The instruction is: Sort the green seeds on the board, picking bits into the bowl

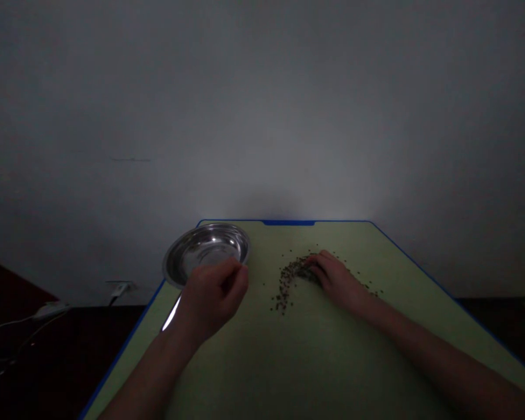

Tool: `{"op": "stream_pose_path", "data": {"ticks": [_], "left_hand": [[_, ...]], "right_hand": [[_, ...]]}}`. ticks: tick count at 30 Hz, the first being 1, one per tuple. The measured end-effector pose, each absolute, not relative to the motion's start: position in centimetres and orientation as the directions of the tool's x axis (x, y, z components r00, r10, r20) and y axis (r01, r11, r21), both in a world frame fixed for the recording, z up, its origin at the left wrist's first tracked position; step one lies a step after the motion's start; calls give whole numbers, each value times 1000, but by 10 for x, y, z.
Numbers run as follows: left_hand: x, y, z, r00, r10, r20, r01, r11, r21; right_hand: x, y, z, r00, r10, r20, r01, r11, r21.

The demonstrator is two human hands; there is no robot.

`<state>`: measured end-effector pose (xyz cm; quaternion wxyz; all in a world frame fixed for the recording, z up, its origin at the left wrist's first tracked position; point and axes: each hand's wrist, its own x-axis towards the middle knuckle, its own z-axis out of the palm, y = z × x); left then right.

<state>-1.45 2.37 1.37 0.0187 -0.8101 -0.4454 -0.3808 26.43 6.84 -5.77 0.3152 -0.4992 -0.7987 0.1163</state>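
Observation:
A shiny steel bowl (201, 248) sits at the far left corner of a pale green table (289, 361) with a blue rim. My left hand (212, 294) hovers just in front of the bowl, fingers curled and pinched together; what they hold is too small to see. A scatter of small dark seeds (286, 283) lies in the table's middle. My right hand (335, 277) rests on the table at the seeds' right side, its fingers bent down onto them.
A plain grey wall rises behind the table. On the dark floor at the left lie a white power strip (48, 309) and cables, with a wall socket (120, 287) nearby. The room is dim.

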Motion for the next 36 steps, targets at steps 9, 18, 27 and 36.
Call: {"op": "stream_pose_path", "data": {"ticks": [9,18,27,36], "left_hand": [[-16,22,18,307,721,622,753,-583,304],[-20,24,20,280,736,616,761,-562,324],[-20,23,19,277,756,593,771,-543,333],[-23,26,20,307,730,610,764,-571,300]], "right_hand": [[209,28,-30,-351,876,332,710,480,-515],[154,36,-37,-450,877,170,801,480,-357],[200,69,-38,-260,957,128,917,287,-277],[232,77,-8,-219,949,226,871,294,-392]]}}
